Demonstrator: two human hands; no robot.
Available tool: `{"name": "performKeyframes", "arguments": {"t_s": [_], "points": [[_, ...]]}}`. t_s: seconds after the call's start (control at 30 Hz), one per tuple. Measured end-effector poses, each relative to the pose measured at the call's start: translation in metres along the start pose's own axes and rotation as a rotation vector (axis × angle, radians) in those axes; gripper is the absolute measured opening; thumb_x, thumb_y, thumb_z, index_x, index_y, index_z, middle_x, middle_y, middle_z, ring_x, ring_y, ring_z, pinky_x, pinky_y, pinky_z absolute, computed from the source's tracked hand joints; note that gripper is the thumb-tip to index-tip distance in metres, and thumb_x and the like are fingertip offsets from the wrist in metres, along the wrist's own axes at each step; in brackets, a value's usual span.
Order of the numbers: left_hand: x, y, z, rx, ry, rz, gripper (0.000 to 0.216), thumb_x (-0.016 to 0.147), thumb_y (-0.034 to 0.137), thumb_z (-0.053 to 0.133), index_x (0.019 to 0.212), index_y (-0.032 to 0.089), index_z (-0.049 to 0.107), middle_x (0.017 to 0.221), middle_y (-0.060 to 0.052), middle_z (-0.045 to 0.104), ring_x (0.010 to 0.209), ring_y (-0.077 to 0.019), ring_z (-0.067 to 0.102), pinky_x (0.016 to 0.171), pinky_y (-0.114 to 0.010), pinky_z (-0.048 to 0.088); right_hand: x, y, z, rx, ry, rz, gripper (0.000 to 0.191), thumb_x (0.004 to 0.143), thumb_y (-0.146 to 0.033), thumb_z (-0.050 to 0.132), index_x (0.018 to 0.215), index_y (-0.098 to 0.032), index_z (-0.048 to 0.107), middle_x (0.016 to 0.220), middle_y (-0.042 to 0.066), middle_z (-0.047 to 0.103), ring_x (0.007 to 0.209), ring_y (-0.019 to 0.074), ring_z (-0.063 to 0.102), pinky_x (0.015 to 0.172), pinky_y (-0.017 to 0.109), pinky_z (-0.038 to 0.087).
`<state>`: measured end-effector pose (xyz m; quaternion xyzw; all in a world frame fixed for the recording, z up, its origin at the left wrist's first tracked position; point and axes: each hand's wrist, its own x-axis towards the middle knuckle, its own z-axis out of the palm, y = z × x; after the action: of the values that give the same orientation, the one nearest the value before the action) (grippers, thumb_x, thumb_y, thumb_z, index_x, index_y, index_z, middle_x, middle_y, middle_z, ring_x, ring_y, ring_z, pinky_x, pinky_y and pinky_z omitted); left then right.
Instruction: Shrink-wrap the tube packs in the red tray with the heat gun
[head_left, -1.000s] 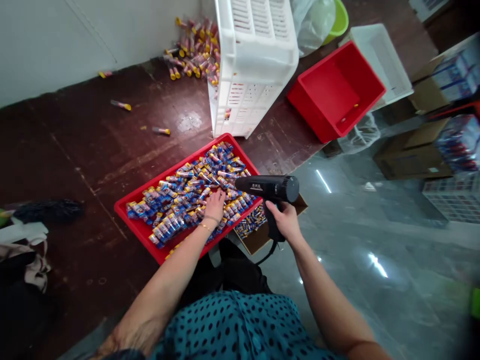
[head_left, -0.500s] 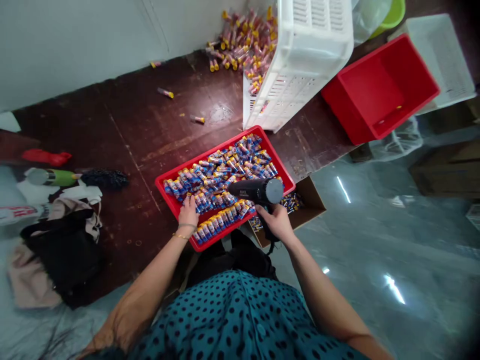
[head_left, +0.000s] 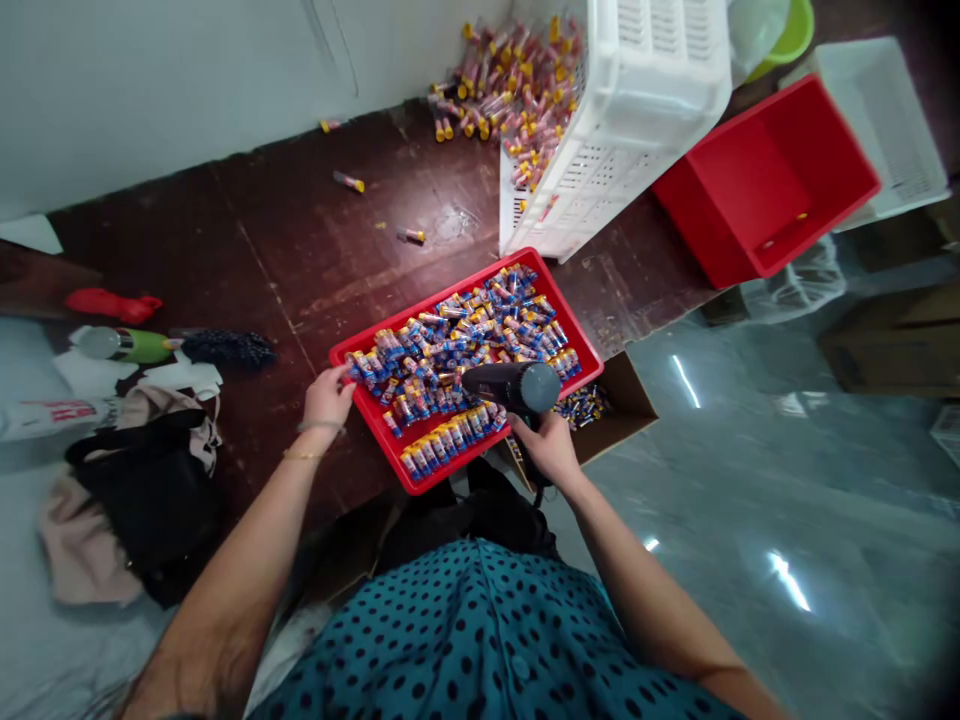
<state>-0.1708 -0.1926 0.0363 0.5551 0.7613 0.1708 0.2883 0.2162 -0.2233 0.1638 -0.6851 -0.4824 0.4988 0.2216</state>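
Right hand (head_left: 553,447): fingers wrapped tight round the handle of a black heat gun (head_left: 511,386); forearm reaching forward, barrel level over the tray's near edge, muzzle pointing left.

Left hand (head_left: 328,395): fingers loosely curled at the left corner of the red tray (head_left: 377,412), tips touching its rim; whether it grasps a tube cannot be told. Thin bracelets at the wrist.

Tray: shallow red plastic rectangle on dark worn floor, heaped with small glossy tubes (head_left: 457,345) in blue, red and yellow wrap.

Cardboard box (head_left: 628,400): open, just beside the tray's right corner, holding like tubes.

White crate (head_left: 600,150): slotted plastic, tilted, beyond the tray's far edge.
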Motion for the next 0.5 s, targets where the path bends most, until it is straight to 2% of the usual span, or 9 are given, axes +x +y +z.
{"name": "performKeyframes", "arguments": {"t_s": [0.1,0.17,0.23,0.33,0.4,0.5], "points": [[-0.043,-0.028,-0.020,0.024,-0.067,-0.066,0.040,0.080,0.029,0.056,0.117,0.015,0.066,0.106,-0.010,0.070,0.089,-0.0219,0.067,0.089,-0.037,0.054,-0.001,-0.002,0.004,0.079,-0.115,0.043,0.042,0.083,-0.053,0.063,0.082,-0.011,0.069,0.074,0.007,0.070,0.063,0.0187,0.058,0.057,0.027,0.045],[-0.071,-0.031,-0.019,0.019,-0.112,-0.073,0.039,0.081,0.033,0.055,0.115,0.016,0.067,0.105,-0.010,0.070,0.091,-0.0230,0.067,0.089,-0.038,0.053,-0.002,-0.006,0.007,0.060,-0.091,0.009,0.040,0.083,-0.051,0.064,0.081,-0.012,0.069,0.075,0.007,0.070,0.064,0.0191,0.058,0.059,0.027,0.045],[-0.095,-0.024,-0.010,-0.004,-0.160,-0.057,0.038,0.082,0.035,0.054,0.112,0.017,0.068,0.106,-0.011,0.070,0.094,-0.0235,0.067,0.090,-0.038,0.053,-0.001,-0.010,0.010,0.035,0.001,-0.040,0.038,0.082,-0.050,0.065,0.084,-0.012,0.070,0.079,0.008,0.071,0.068,0.0199,0.059,0.062,0.028,0.046],[-0.120,-0.009,0.013,-0.044,-0.243,-0.035,0.035,0.084,0.035,0.052,0.108,0.018,0.069,0.106,-0.010,0.071,0.093,-0.0230,0.068,0.089,-0.038,0.053,0.008,-0.015,0.014,0.047,-0.024,-0.041,0.039,0.083,-0.050,0.063,0.082,-0.011,0.070,0.078,0.008,0.071,0.067,0.0201,0.059,0.060,0.028,0.045],[-0.131,-0.001,0.027,-0.068,-0.301,-0.020,0.035,0.085,0.036,0.051,0.108,0.018,0.069,0.106,-0.010,0.071,0.092,-0.0224,0.068,0.089,-0.038,0.054,0.018,-0.018,0.014,0.035,-0.011,-0.059,0.040,0.082,-0.051,0.064,0.081,-0.012,0.070,0.077,0.008,0.070,0.067,0.0204,0.059,0.059,0.027,0.044],[-0.136,0.002,0.042,-0.087,-0.351,0.012,0.036,0.086,0.036,0.050,0.109,0.018,0.069,0.112,-0.010,0.071,0.099,-0.0224,0.068,0.094,-0.038,0.052,0.037,-0.023,0.010,0.042,0.137,-0.100,0.041,0.083,-0.052,0.063,0.088,-0.012,0.072,0.080,0.008,0.071,0.071,0.0215,0.060,0.061,0.028,0.045]]}}
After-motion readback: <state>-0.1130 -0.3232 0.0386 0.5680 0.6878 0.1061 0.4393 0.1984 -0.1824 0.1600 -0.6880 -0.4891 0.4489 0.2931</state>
